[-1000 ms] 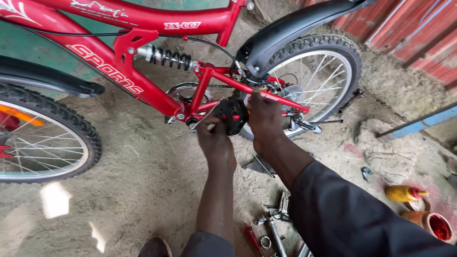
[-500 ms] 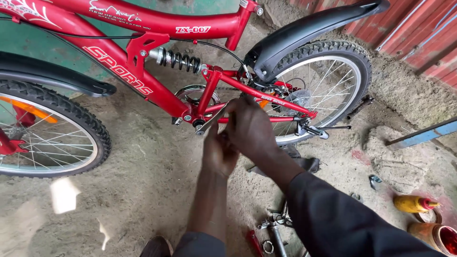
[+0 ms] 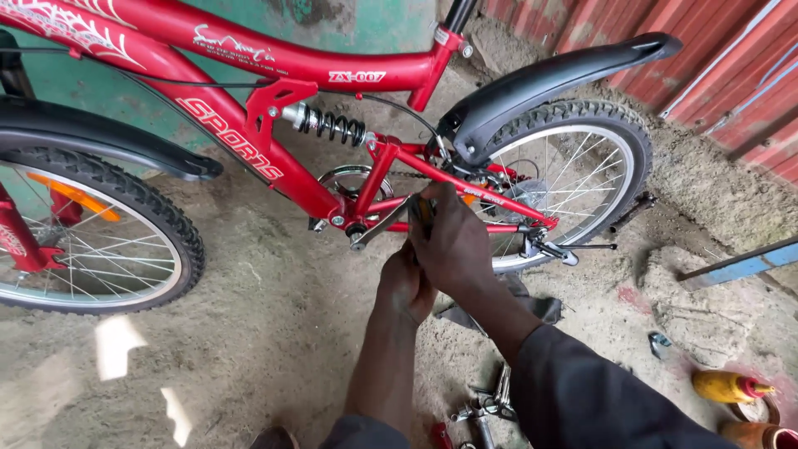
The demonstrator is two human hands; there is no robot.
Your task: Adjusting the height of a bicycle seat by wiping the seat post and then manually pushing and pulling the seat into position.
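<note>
Both fists wrapped on pedal: right hand [image 3: 453,241] over, left hand [image 3: 405,287] under | silver steel crank arm [image 3: 381,223] at 10 o'clock | red steel bicycle frame [image 3: 274,62] | keep pedal square to crank.

A yellow bottle [image 3: 725,387] stands near metal tools [image 3: 486,406] on sandy ground [image 3: 274,333].

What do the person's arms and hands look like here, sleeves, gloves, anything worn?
Both hands are bare: no gloves, rings or watch visible. The right hand comes from a dark sleeve that covers the arm to the wrist. The left hand has a bare forearm; its dark sleeve shows only near the elbow.
</note>
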